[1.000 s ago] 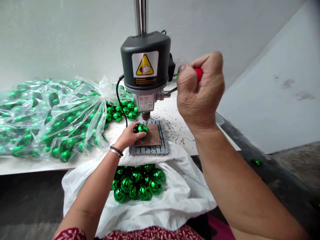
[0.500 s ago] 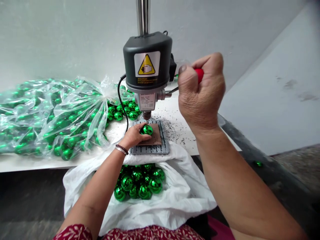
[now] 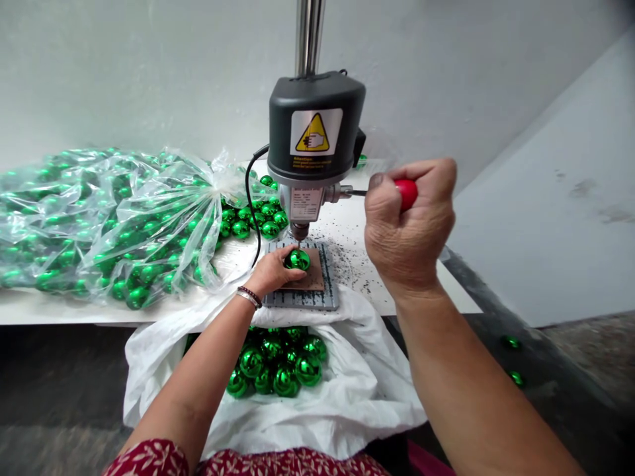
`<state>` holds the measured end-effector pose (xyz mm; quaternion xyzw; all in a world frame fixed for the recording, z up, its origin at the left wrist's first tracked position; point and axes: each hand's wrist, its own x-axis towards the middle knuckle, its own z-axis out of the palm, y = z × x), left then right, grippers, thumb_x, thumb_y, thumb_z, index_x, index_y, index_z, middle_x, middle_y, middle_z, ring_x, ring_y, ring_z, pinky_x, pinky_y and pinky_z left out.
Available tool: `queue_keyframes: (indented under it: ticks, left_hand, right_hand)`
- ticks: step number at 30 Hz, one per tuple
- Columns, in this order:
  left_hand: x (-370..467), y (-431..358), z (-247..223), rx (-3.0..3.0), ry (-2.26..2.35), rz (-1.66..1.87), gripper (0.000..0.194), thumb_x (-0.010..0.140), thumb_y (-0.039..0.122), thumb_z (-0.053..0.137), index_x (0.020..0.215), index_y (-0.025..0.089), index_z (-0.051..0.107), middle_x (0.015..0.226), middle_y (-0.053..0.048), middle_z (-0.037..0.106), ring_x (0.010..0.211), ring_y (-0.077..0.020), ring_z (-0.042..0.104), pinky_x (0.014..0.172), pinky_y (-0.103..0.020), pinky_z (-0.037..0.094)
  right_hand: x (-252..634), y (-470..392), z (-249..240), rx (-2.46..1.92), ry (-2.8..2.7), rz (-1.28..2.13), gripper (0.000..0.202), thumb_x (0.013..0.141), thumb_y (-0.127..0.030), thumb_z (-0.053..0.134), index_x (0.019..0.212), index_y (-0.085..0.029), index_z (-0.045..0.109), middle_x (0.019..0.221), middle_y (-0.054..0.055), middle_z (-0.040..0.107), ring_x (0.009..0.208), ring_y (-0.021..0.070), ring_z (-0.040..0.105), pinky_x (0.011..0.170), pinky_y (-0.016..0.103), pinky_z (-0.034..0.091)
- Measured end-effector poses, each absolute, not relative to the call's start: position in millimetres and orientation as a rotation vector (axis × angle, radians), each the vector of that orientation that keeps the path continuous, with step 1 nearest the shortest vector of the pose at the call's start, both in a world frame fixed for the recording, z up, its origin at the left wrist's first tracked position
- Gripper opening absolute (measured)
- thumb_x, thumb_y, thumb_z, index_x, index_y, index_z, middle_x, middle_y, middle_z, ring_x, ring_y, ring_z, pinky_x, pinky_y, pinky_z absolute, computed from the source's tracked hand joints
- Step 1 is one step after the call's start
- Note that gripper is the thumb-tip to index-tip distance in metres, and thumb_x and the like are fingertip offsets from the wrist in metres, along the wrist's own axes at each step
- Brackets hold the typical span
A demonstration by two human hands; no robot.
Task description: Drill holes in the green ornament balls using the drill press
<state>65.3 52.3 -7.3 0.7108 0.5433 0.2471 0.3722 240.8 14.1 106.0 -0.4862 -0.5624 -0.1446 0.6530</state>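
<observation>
Under the drill press (image 3: 317,132), my left hand (image 3: 275,270) pinches a shiny green ball (image 3: 297,260) between thumb and fingers. The ball rests on a brown board (image 3: 313,281) on the grey slotted base (image 3: 330,297), with the drill tip at its top. My right hand (image 3: 411,228) is wrapped round the red knob (image 3: 407,194) of the feed lever, to the right of the drill head. Several green balls (image 3: 308,369) lie in a white cloth (image 3: 347,396) below the base, near my lap.
A clear plastic bag (image 3: 149,225) full of green balls covers the table's left side. Loose green balls (image 3: 270,229) sit behind the black cable (image 3: 248,192). Dark shavings (image 3: 350,254) dot the white table (image 3: 397,301). Two green balls (image 3: 516,378) lie on the floor at right.
My right hand has moved down with the red knob, and the lever is now nearly level. The view has shifted slightly, so the drill press appears further right. My left hand still holds the ball.
</observation>
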Motion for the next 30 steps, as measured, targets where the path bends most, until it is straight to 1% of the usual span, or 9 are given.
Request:
queue_keyframes:
  ticks: [3,6,10,14,17,20,24,26,30]
  left_hand:
    - [64.7,52.4,-8.8,1.836,1.398,0.634,0.074,0.065,0.032,0.082,0.136,0.020,0.063,0.112,-0.006,0.075,0.107,-0.0285,0.068,0.100,-0.040,0.052]
    - [64.4,53.1,-11.9,1.858,1.405,0.646,0.073,0.065,0.033,0.083,0.134,0.019,0.064,0.113,-0.007,0.074,0.107,-0.0291,0.068,0.101,-0.040,0.051]
    - [64.5,53.1,-14.2,1.883,1.406,0.655,0.070,0.065,0.034,0.082,0.132,0.022,0.065,0.111,-0.006,0.074,0.104,-0.0283,0.068,0.099,-0.040,0.052]
    - [64.6,50.4,-11.1,1.899,1.398,0.647,0.061,0.067,0.033,0.081,0.126,0.021,0.068,0.104,-0.003,0.075,0.099,-0.0254,0.068,0.095,-0.037,0.053]
    - [64.6,48.2,-8.5,1.902,1.379,0.644,0.054,0.069,0.032,0.079,0.121,0.020,0.070,0.101,-0.003,0.075,0.097,-0.0244,0.068,0.092,-0.035,0.053]
    - [64.5,48.1,-9.8,1.886,1.385,0.656,0.056,0.069,0.032,0.080,0.122,0.021,0.069,0.104,-0.003,0.075,0.099,-0.0249,0.068,0.094,-0.035,0.053]
    - [64.6,49.5,-14.1,1.858,1.399,0.658,0.063,0.068,0.031,0.081,0.128,0.021,0.066,0.114,-0.005,0.074,0.107,-0.0265,0.067,0.100,-0.037,0.050]
    - [64.8,49.3,-14.5,1.854,1.400,0.662,0.066,0.067,0.030,0.081,0.130,0.021,0.065,0.116,-0.006,0.074,0.108,-0.0268,0.067,0.099,-0.037,0.050]
    - [64.3,47.4,-12.0,1.876,1.391,0.651,0.058,0.069,0.031,0.080,0.124,0.021,0.068,0.110,-0.005,0.075,0.102,-0.0266,0.068,0.094,-0.037,0.052]
  right_hand:
    - [240.6,13.5,104.5,-1.116,-1.270,-0.308,0.021,0.091,-0.041,0.051,0.088,-0.021,0.049,0.079,-0.002,0.053,0.065,0.0060,0.049,0.061,0.023,0.043]
    - [240.4,12.6,101.3,-1.110,-1.271,-0.306,0.019,0.092,-0.039,0.050,0.089,-0.021,0.048,0.078,-0.002,0.053,0.065,0.0061,0.049,0.061,0.024,0.043]
    - [240.0,10.5,93.3,-1.129,-1.262,-0.299,0.017,0.092,-0.039,0.049,0.090,-0.022,0.047,0.078,-0.002,0.051,0.066,0.0070,0.050,0.063,0.025,0.043]
    - [238.8,9.4,86.4,-1.157,-1.257,-0.300,0.016,0.092,-0.037,0.048,0.090,-0.021,0.046,0.080,-0.001,0.051,0.071,0.0071,0.051,0.067,0.024,0.044]
    - [237.3,8.9,82.7,-1.166,-1.228,-0.327,0.015,0.091,-0.035,0.049,0.089,-0.020,0.046,0.079,-0.001,0.052,0.071,0.0070,0.051,0.067,0.024,0.044]
    - [236.3,8.2,79.1,-1.157,-1.218,-0.351,0.015,0.091,-0.034,0.051,0.089,-0.020,0.047,0.079,-0.001,0.053,0.070,0.0067,0.052,0.067,0.023,0.044]
    - [235.6,8.0,75.1,-1.148,-1.201,-0.381,0.016,0.090,-0.035,0.052,0.088,-0.019,0.049,0.078,-0.001,0.056,0.069,0.0064,0.053,0.066,0.022,0.044]
    - [235.3,8.0,73.1,-1.151,-1.196,-0.383,0.016,0.090,-0.035,0.053,0.087,-0.019,0.050,0.078,-0.001,0.057,0.067,0.0063,0.054,0.065,0.022,0.044]
    - [234.3,4.4,62.3,-1.148,-1.189,-0.406,0.016,0.089,-0.034,0.054,0.088,-0.018,0.051,0.077,0.000,0.057,0.065,0.0061,0.053,0.062,0.021,0.043]
